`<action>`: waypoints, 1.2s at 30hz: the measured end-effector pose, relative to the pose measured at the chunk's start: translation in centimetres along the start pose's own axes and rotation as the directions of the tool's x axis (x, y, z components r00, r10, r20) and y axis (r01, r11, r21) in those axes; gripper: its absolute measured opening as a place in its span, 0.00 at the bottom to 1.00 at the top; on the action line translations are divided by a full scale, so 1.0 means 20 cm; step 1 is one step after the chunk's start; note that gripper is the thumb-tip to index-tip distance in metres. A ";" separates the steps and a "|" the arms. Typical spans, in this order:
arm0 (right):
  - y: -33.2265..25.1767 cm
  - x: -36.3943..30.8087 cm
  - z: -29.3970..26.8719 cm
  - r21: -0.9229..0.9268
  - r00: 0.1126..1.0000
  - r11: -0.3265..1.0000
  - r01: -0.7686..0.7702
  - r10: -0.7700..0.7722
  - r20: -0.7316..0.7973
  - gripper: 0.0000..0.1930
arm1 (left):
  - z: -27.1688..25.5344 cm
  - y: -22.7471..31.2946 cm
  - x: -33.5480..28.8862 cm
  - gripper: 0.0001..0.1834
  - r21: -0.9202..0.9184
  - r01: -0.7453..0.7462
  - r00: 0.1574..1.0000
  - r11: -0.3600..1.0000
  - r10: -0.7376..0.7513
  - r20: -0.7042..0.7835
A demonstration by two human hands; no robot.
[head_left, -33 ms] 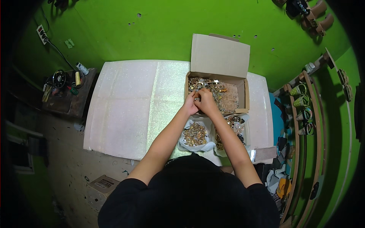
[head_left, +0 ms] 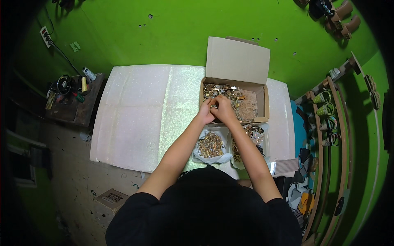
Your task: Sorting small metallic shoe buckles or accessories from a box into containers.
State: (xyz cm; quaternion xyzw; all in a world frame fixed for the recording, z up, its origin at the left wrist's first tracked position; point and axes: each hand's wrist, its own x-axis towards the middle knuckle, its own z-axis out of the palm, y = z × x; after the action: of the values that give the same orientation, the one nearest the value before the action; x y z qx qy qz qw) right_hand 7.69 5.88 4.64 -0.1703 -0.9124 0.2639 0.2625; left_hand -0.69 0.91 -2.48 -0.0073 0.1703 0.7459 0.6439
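An open cardboard box (head_left: 262, 102) with its lid standing up sits at the far right of a white glittery sheet (head_left: 139, 110). It holds a heap of small gold and silver metal pieces (head_left: 238, 100). My left hand (head_left: 205, 112) and my right hand (head_left: 224, 108) meet over the box's front left corner. Their fingertips are pinched together on a small metal piece (head_left: 213, 105), which is mostly hidden. Just in front of the box lie two white bags: one (head_left: 210, 144) filled with brownish metal bits, the other (head_left: 256, 137) partly under my right forearm.
A dark side stand (head_left: 72, 102) at the left carries thread spools and tools. A small cardboard box (head_left: 111, 199) lies on the floor at the lower left. At the right a curved wooden rack (head_left: 328, 110) holds sandals, with scraps (head_left: 301, 197) below. A green wall (head_left: 172, 33) is behind.
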 end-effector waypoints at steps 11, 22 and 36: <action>0.07 0.04 -0.04 0.710 0.817 0.459 -0.534 0.496 0.293 0.07 | -0.15 0.02 0.04 0.20 -0.141 0.014 0.990 0.990 0.006 0.139; 0.04 -0.08 -0.11 0.851 0.785 -0.049 -0.523 0.361 0.504 0.10 | 0.06 0.01 -0.05 0.25 -0.023 -0.073 0.992 0.997 0.075 0.101; -0.05 -0.46 -0.13 0.351 0.731 0.680 -0.644 0.409 0.547 0.06 | 0.09 0.01 -0.04 0.24 -0.174 -0.036 0.997 0.984 0.047 0.061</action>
State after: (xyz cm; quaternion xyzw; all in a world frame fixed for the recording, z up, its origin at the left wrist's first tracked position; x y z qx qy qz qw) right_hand 16.37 1.93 3.45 -0.2933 -0.7478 0.5956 0.0032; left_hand -0.38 0.57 -0.54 -0.0353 0.0839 0.7710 0.6303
